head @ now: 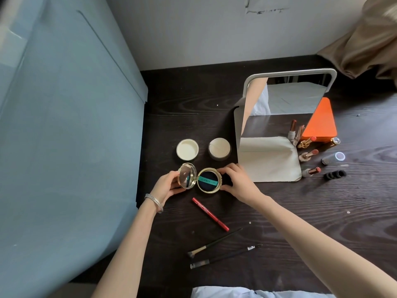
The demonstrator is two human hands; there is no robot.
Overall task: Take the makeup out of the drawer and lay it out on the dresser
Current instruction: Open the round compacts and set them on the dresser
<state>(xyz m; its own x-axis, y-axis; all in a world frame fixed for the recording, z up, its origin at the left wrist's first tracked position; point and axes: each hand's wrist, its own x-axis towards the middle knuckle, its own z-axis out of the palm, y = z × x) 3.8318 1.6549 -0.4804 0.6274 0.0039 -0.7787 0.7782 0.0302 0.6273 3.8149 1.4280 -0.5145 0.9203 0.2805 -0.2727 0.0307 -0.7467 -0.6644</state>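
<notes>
A gold cushion compact lies open on the dark wood counter, held from both sides. The left hand is closed around the raised mirrored lid, a silver bangle on that wrist; the right hand grips the base at its right rim. Inside the base sits a dark puff crossed by a teal band; the lettering on the band is too small to read.

Just behind the compact stand a round cream jar and its upturned lid, side by side and apart. A standing mirror on a cream base rises to the right, close to the right hand. It partly hides an orange case behind it. Beside the case stand and lie several lipsticks, some uncapped, with a small clear cap and a black ridged piece near them; what the latter is cannot be told.

Nearer the person lie a red pencil, a slim makeup brush and a black pencil, all apart. A blue panel walls the left side. Pale blue clothing is cut off at the bottom edge.
</notes>
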